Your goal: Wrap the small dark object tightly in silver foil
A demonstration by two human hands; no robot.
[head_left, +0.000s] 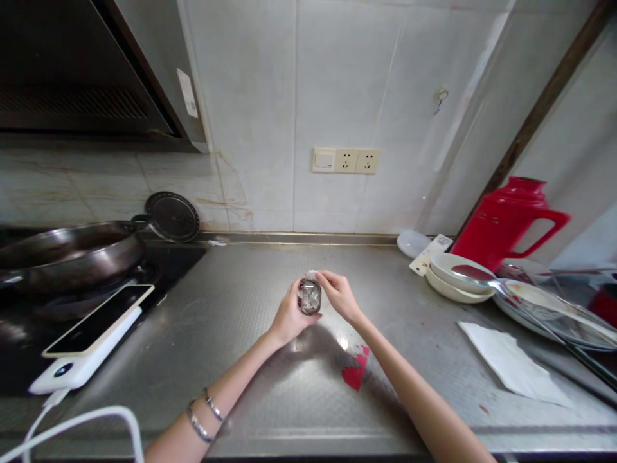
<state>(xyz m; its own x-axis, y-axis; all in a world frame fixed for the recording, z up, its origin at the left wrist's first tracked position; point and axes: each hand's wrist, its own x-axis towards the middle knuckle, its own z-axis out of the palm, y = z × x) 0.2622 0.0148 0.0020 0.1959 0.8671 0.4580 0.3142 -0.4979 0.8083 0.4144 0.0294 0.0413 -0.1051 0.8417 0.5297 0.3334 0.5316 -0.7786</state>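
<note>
Over the middle of the steel counter I hold a small faceted glass container (309, 297), see-through with a dark tint. My left hand (290, 315) is wrapped round its left side and underside, the thumb along the bottom. At the container's upper edge is a small whitish piece (312, 275), perhaps cloth or tissue. My right hand (339, 292) pinches that piece, its fingertips close against the glass. How far the piece reaches into the container cannot be made out. Below the hands, a torn red scrap (355, 373) lies on the counter.
A pan (72, 257) sits on the black stove at left, near a phone (101, 320) on a white power bank (81, 360) with a cable. To the right are stacked bowls (456, 289), a red thermos jug (506, 222), a plate (535, 321) and a white tissue (511, 363).
</note>
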